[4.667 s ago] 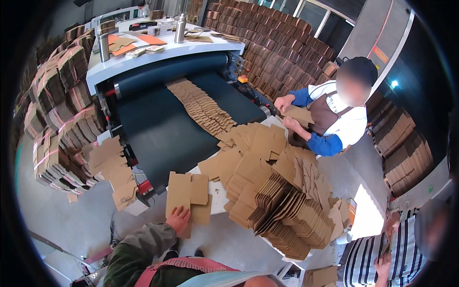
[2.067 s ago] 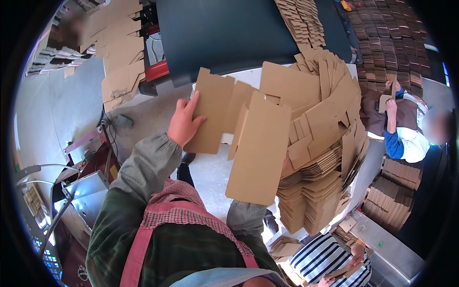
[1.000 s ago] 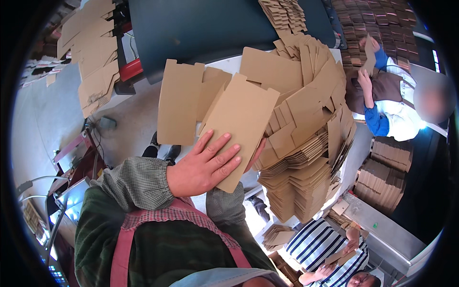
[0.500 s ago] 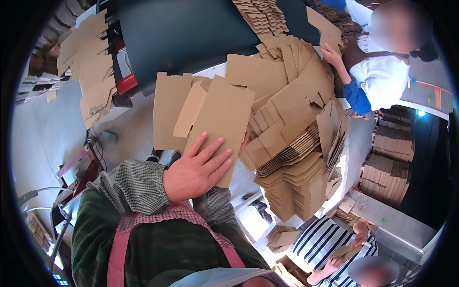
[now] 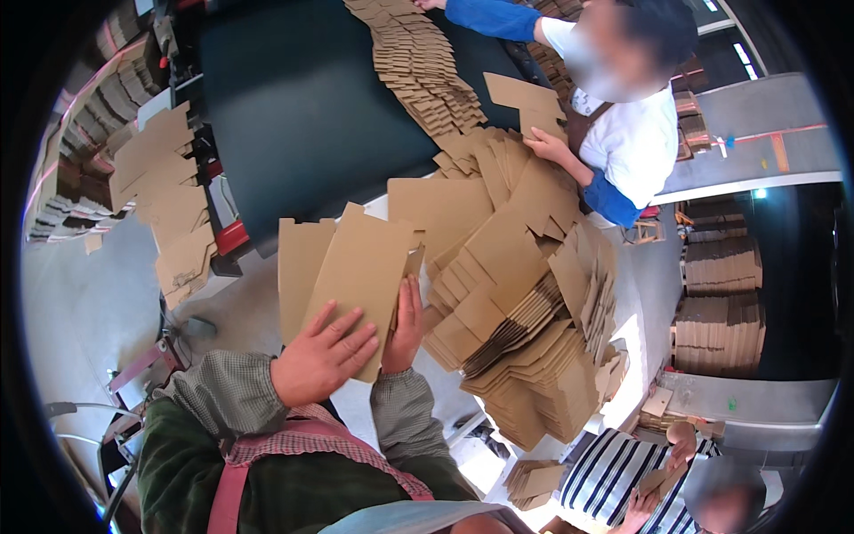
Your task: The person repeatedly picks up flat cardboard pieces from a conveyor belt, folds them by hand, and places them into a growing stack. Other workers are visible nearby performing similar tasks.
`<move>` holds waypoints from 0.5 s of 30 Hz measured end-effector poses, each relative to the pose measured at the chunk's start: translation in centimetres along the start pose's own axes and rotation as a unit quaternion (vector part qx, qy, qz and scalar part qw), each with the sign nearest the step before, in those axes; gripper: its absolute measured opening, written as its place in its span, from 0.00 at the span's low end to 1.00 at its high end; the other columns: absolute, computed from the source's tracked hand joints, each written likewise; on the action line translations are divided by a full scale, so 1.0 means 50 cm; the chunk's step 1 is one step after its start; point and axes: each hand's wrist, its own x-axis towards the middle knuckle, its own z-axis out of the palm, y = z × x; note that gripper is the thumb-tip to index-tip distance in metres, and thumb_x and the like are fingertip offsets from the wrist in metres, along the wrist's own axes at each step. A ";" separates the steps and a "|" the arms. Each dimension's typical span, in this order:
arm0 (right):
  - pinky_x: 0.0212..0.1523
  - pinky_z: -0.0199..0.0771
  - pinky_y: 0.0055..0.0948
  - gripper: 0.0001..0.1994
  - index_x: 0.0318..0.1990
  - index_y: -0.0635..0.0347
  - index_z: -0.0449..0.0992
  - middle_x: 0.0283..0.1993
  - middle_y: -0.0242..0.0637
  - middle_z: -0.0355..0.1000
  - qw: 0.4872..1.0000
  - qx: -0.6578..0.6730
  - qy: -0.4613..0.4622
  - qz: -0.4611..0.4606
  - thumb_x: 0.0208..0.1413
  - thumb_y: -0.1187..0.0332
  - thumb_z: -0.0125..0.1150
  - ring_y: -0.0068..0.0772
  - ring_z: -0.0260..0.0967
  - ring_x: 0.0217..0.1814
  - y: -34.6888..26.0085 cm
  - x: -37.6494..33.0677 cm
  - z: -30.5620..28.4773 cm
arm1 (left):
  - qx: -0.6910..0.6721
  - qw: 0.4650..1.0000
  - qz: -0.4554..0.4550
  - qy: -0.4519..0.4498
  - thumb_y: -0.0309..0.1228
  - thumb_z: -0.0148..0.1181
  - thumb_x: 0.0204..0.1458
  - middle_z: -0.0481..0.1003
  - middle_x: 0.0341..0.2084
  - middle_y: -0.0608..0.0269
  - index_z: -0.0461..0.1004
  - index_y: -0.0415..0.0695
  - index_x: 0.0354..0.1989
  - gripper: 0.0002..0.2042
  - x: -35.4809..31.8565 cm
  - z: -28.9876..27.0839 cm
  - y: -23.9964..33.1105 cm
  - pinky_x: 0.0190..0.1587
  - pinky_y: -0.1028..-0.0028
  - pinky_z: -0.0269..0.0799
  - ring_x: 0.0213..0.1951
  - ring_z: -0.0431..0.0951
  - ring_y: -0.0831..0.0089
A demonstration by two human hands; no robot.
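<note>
A folded brown cardboard box blank [image 5: 360,267] stands slanted in front of me, with another flat cardboard panel [image 5: 298,267] behind it to the left. My left hand [image 5: 325,356] lies on the near face of the blank, its fingers stretched out and slightly apart. At the blank's right edge, my right hand [image 5: 403,329] grips it, and part of that hand is hidden behind the cardboard. Just right of my right hand is a large heap of flat cardboard blanks [image 5: 498,240], fanned and overlapping.
A dark conveyor belt [image 5: 294,116] carries a row of overlapping blanks [image 5: 422,67]. More blanks [image 5: 169,191] hang at the left. A co-worker in white and blue [image 5: 627,147] holds cardboard at far right; another in stripes [image 5: 614,472] handles cardboard at lower right. Stacks [image 5: 721,334] stand beyond.
My right hand, mostly hidden before, now shows at the blank's right edge. The blank's side flap is turned out of sight. The far co-worker's one arm now reaches over the belt.
</note>
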 end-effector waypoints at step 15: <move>0.70 0.48 0.54 0.35 0.63 0.63 0.63 0.68 0.46 0.58 0.935 -0.149 -0.305 -0.097 0.42 0.74 0.65 0.46 0.50 0.73 0.089 -0.058 0.122 | -0.027 0.987 -0.122 -0.105 0.47 0.54 0.53 0.62 0.63 0.51 0.68 0.38 0.58 0.29 -0.064 0.204 -0.210 0.70 0.49 0.39 0.70 0.51 0.54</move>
